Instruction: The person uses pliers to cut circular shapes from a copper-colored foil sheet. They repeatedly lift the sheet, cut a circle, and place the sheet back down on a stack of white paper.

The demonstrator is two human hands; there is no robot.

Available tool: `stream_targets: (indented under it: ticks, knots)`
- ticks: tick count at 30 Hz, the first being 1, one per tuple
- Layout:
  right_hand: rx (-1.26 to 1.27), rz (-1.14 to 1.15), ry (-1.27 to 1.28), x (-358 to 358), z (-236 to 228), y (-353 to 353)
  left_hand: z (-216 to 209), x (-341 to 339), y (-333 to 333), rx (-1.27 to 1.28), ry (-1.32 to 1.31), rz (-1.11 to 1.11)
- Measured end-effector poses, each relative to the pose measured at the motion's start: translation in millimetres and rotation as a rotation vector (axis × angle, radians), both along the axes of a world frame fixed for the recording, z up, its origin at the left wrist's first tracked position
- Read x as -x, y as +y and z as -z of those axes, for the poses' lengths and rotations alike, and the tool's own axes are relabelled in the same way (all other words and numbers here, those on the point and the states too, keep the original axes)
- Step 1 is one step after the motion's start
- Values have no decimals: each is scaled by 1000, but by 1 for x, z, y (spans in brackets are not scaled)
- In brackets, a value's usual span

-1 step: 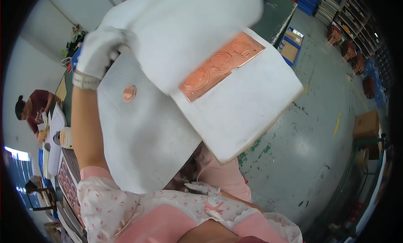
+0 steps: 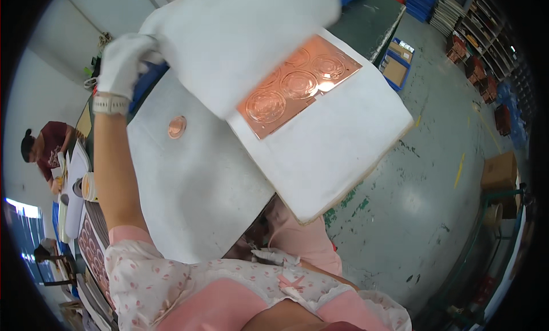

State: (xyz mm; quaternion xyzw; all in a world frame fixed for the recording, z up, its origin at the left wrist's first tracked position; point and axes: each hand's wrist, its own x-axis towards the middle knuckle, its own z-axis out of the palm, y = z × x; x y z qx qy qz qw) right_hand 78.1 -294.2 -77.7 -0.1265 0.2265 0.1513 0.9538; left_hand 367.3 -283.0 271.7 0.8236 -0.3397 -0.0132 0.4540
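My left hand (image 2: 124, 65), in a white glove with a watch at the wrist, grips the left edge of a large white sheet (image 2: 246, 42). That sheet is raised and blurred. Beneath it an embossed copper sheet (image 2: 300, 85) with several round ring patterns lies partly uncovered on a white padded stack (image 2: 349, 148). To the left, a small round copper piece (image 2: 177, 127) rests on a pale grey sheet (image 2: 200, 188). Low in my lap is my right hand (image 2: 275, 256), also white-gloved, beside my pink trousers; its fingers are mostly hidden.
A dark green table (image 2: 372, 19) extends behind the sheets. Blue trays (image 2: 396, 68) holding cardboard stand at the right. Another person (image 2: 51, 151) works at the far left near a white tub (image 2: 90, 187). Shelves (image 2: 489, 28) and a cardboard box (image 2: 499, 169) line the right side.
My left hand has moved slightly up with the white sheet, which has shifted up and left. More of the copper sheet shows now. The right hand stays put.
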Motion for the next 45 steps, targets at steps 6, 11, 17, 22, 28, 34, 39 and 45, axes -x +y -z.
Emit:
stream_targets:
  ticks: [6,11,17,22,28,34,39,45]
  knots:
    - [56,266,-40,-107,-13,-50,-22,-72,55,397,-717,-801]
    - [129,415,-27,-151,-16,-90,56,66,-10,-90,-826,484]
    - [144,391,-23,-149,-17,-83,73,112,-33,-493,-586,689]
    - [105,268,-22,-106,-12,-48,73,89,-24,-181,-552,891]
    - [13,-57,12,6,-4,31,53,98,-34,-514,-919,371]
    - [39,-277,1,75,-10,76,45,80,-12,192,-156,815]
    - [162,-357,-14,80,-21,71,23,79,65,599,-10,508]
    - [53,-399,-34,84,-27,73,75,163,183,646,-245,-535]
